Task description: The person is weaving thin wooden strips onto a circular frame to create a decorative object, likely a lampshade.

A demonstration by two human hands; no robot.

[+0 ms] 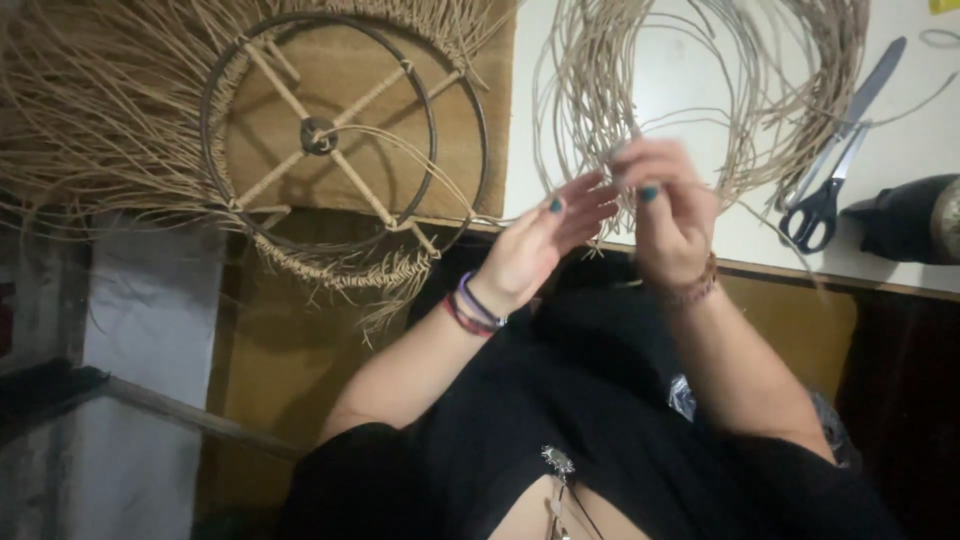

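My right hand is raised over the edge of the white table, its fingers pinched on a thin rattan strand from the loose coil of rattan. Just to its left, my left hand has its fingers stretched out flat, the tips touching the right hand. Both hands are slightly blurred. A thin strand runs from the left hand toward a round metal frame with rattan-wrapped spokes and a woven fringe, which lies on a brown board at upper left.
Grey-handled scissors lie on the white table right of the coil. A black object sits at the table's right edge. Loose rattan fringe spreads at far left. My dark-clothed torso fills the bottom.
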